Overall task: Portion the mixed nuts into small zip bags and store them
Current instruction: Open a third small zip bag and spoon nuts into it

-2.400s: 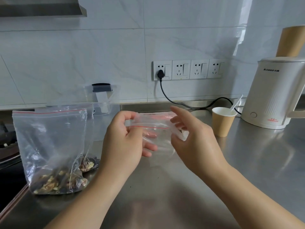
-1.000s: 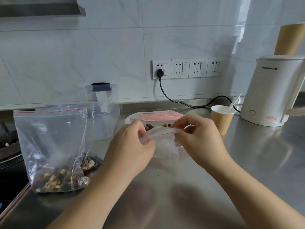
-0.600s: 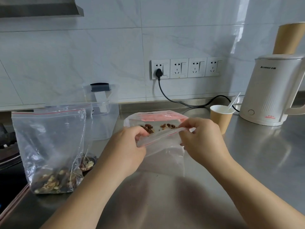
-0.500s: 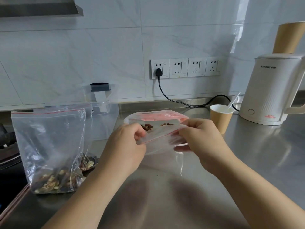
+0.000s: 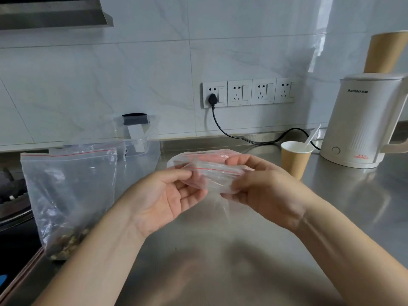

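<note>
— Left hand (image 5: 163,199), what's it doing?
— Palm up, thumb and fingers pinching one end of a small clear zip bag (image 5: 212,176) above the counter (image 5: 220,261); right hand (image 5: 265,191) grips the other end.
— Contents?
— Hard to make out. Behind it, a stack of bags (image 5: 205,156) is mostly hidden.
— Nuts?
— One large bag (image 5: 68,195) standing at left, nuts at its bottom.

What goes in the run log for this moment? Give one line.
step: opening small zip bag | left hand: pinches its left edge | right hand: grips its right end | large nut bag: upright at left
</note>
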